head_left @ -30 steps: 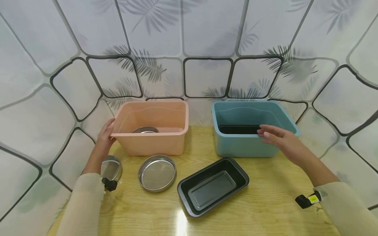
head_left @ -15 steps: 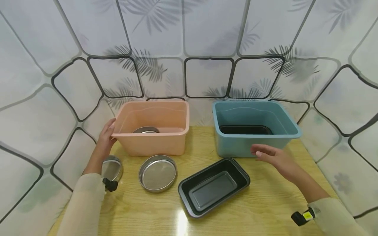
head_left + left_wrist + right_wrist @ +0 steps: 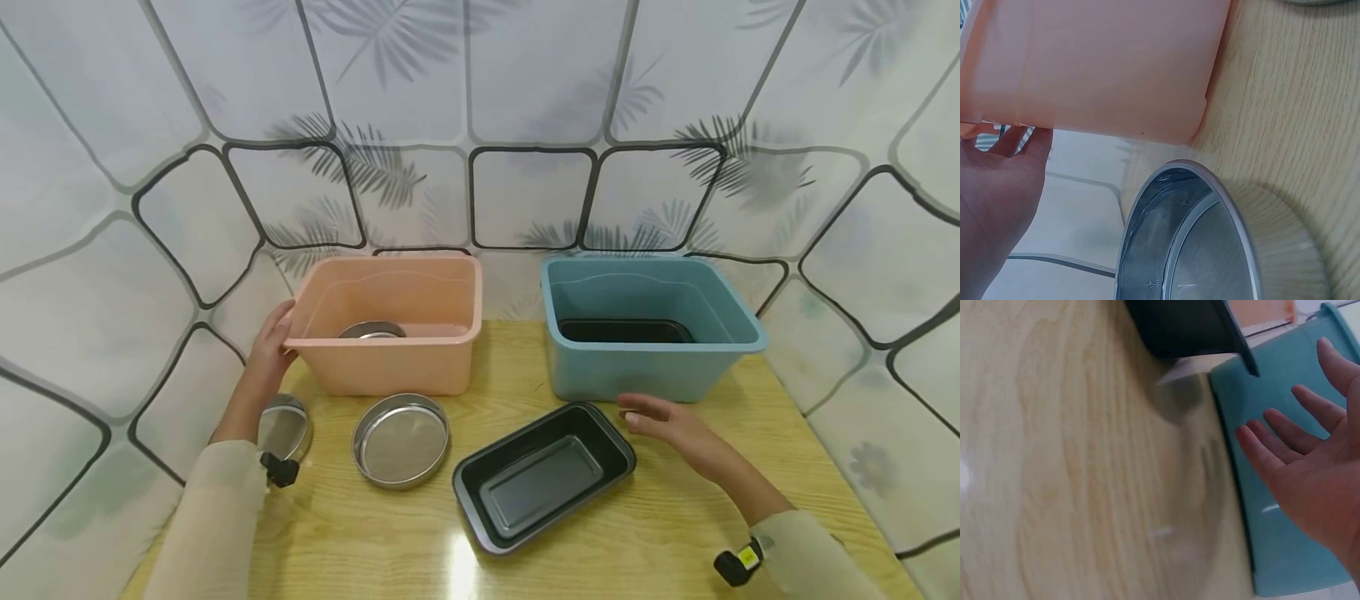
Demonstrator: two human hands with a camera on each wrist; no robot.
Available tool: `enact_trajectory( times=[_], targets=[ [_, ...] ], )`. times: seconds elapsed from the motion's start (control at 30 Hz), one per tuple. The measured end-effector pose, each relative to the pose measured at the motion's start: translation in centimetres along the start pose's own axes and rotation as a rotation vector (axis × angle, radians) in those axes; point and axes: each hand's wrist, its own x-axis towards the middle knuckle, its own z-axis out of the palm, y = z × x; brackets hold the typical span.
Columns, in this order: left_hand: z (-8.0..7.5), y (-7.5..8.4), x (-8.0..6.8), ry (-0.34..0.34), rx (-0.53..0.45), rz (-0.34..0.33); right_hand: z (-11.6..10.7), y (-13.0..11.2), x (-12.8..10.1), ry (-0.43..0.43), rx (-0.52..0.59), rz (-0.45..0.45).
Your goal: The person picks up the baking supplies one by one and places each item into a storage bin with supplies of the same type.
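The wooden counter [image 3: 675, 517] carries two tubs side by side. The pink tub [image 3: 390, 329] has a round steel pan [image 3: 371, 330] inside it. The blue tub [image 3: 648, 325], to the right of the pink tub, has a black pan [image 3: 626, 331] inside it. In front of the blue tub lies a black loaf tin [image 3: 542, 473]. A round steel dish [image 3: 401, 439] sits in front of the pink tub, and a steel bowl [image 3: 283, 427] sits near the pink tub's front left corner. The left hand [image 3: 267, 354] holds the pink tub's left rim, its grip grasping the edge. The right hand [image 3: 675, 427] hovers between the blue tub and the loaf tin, fingers straight, grip released.
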Motion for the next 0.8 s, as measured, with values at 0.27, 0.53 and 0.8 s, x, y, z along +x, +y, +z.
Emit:
enact_trajectory(
  times=[0.27, 0.53, 0.8],
  targets=[
    [-0.1, -0.2, 0.1, 0.001, -0.016, -0.013, 1.6, 0.5, 1.1, -0.008, -0.037, 0.009],
    [-0.1, -0.1, 0.0, -0.001, 0.01, -0.018, 2.5, 0.9, 1.7, -0.03, -0.051, -0.004],
    [-0.2, -0.1, 0.1, -0.004, 0.016, -0.022, 3.4, 1.1, 2.2, -0.054, -0.009, -0.005]
  ],
)
